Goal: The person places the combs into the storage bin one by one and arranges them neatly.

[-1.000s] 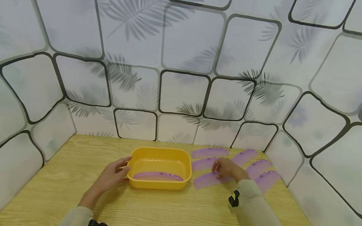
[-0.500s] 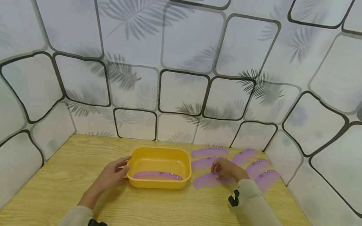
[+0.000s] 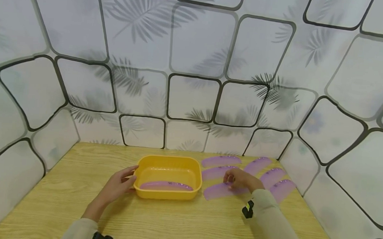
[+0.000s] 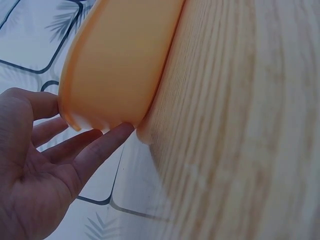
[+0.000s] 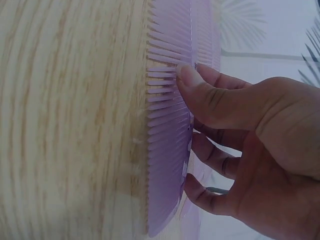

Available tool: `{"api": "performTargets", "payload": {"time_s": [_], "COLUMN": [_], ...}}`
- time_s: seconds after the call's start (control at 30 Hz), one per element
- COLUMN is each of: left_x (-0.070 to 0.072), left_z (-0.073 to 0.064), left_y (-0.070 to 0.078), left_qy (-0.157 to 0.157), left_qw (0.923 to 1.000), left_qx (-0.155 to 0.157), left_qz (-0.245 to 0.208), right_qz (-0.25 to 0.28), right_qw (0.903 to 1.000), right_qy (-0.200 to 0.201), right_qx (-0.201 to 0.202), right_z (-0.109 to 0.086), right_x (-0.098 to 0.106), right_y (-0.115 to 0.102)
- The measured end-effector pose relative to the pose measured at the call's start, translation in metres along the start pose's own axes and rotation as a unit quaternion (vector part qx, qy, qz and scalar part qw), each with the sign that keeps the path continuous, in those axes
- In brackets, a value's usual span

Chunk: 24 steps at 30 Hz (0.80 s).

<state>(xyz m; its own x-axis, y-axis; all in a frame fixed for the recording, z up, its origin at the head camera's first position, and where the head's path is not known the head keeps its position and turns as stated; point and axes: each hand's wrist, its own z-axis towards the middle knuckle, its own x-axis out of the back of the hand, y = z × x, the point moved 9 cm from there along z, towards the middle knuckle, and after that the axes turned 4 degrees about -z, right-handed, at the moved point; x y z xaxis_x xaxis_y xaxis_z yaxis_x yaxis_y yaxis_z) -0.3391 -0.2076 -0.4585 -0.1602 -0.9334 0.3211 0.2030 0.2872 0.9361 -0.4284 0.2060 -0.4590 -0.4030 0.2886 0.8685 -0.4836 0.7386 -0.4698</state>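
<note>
A yellow plastic basin point(image 3: 167, 195) stands on the table with one purple comb point(image 3: 166, 185) lying inside it. My left hand point(image 3: 119, 183) is at the basin's left end. In the left wrist view, its fingers point(image 4: 110, 145) touch the rim and the outside of the end wall. To the right of the basin, my right hand point(image 3: 240, 179) pinches another translucent purple comb point(image 5: 167, 165) by its spine. The thumb point(image 5: 190, 77) lies over the near face, with the index finger partly hidden behind the comb.
Several more purple combs lie in two columns on the right; one comb point(image 3: 222, 161) is at the back and another comb point(image 3: 282, 189) is near the right wall. Patterned walls point(image 3: 193, 97) enclose the wooden table point(image 3: 178, 224) behind and at both sides.
</note>
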Motion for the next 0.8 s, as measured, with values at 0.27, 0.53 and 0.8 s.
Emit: {"api": "performTargets", "payload": {"time_s": [0.27, 0.53, 0.8], "left_x": [0.000, 0.000, 0.000], "left_z": [0.000, 0.001, 0.000], "left_y": [-0.002, -0.001, 0.001], "left_qy": [0.001, 0.002, 0.001], "left_qw": [1.0000, 1.0000, 1.0000], "left_qx": [0.002, 0.000, 0.002], "left_qz": [0.002, 0.005, 0.004], "right_qz": [0.012, 0.027, 0.048], "right_qw": [0.9995, 0.9995, 0.9985], "right_qy": [-0.001, -0.018, -0.023], "right_qx": [-0.028, -0.004, 0.015], "right_z": [-0.002, -0.006, -0.012], "right_x": [0.001, 0.004, 0.008], "right_y": [0.007, 0.009, 0.011]}}
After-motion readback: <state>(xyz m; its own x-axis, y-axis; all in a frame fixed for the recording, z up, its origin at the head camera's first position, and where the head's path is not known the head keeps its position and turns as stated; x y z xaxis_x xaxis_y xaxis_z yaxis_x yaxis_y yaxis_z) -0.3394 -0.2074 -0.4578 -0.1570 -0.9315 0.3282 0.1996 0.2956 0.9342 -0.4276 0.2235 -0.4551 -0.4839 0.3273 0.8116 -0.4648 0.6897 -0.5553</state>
